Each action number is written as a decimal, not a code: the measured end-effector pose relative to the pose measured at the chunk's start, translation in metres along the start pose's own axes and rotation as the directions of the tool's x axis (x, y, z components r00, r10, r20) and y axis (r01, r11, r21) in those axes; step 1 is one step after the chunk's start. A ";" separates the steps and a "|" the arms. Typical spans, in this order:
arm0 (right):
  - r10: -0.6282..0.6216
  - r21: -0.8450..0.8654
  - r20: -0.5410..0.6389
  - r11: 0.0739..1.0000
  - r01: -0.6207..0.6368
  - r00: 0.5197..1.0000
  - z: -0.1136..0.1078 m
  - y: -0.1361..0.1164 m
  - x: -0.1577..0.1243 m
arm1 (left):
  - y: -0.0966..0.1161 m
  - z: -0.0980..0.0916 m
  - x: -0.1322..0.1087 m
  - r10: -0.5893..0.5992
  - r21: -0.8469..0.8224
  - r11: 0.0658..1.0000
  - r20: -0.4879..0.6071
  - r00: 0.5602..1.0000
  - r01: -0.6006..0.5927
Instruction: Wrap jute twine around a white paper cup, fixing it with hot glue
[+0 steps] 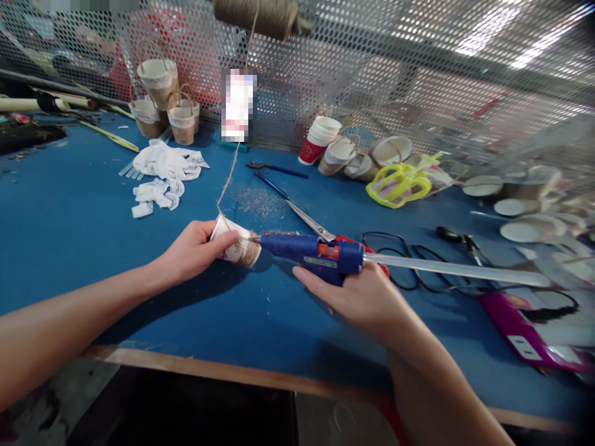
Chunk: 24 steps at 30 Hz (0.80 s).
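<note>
Clearly, you have both hands occupied near the centre of the frame. Your left hand (198, 244) is closed around a paper cup (239, 249), with the thumb pressed on its white side; the cup is tilted almost sideways, a little left of the centre. Its narrow end, which is wrapped with twine (227, 183), points to the right, and I think you hold it so in order that this end faces the tool. Your right hand (357, 294) grips a blue glue gun (297, 248), but the finger at the trigger is hidden, so I cannot tell if it squeezes. The nozzle is at the wrapped end; whether it touches, I cannot tell either. A long glue stick (446, 268) comes out from the back of the gun toward the right of the frame. The twine goes from the cup up to a spool (255, 17) at the top of the frame, probably placed high so that the line can unroll freely. On the blue table (69, 260), scissors (309, 218) lie just behind the gun, perhaps for easy reach. Pieces of white lace (170, 162) rest at the left, and finished-looking small buckets (181, 124) are piled at the upper left, maybe to save working space.
</note>
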State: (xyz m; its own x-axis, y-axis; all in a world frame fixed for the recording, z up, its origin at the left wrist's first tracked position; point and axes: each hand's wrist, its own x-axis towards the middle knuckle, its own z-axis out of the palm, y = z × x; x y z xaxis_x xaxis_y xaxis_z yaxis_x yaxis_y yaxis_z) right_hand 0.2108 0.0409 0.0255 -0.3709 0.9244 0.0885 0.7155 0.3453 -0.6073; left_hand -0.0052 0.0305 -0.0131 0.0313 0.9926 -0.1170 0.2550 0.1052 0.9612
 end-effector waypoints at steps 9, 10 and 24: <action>-0.012 -0.039 0.015 0.999 0.013 1.000 -0.002 0.000 -0.001 | -0.006 0.000 0.003 0.026 -0.041 0.999 0.020 0.999 -0.025; -0.015 -0.044 0.009 0.999 0.015 1.000 -0.001 0.001 0.000 | -0.006 0.000 0.003 0.025 -0.032 0.999 0.015 1.000 -0.025; -0.089 -0.096 0.021 0.991 0.091 0.996 0.001 0.005 -0.004 | -0.004 0.000 0.003 0.023 -0.045 0.999 0.006 1.000 -0.023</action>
State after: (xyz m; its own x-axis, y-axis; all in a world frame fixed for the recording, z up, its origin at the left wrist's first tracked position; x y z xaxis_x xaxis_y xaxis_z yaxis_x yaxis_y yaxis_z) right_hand 0.2153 0.0383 0.0217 -0.4459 0.8862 0.1257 0.7325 0.4420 -0.5177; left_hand -0.0057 0.0334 -0.0172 0.0429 0.9944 -0.0962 0.2101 0.0852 0.9740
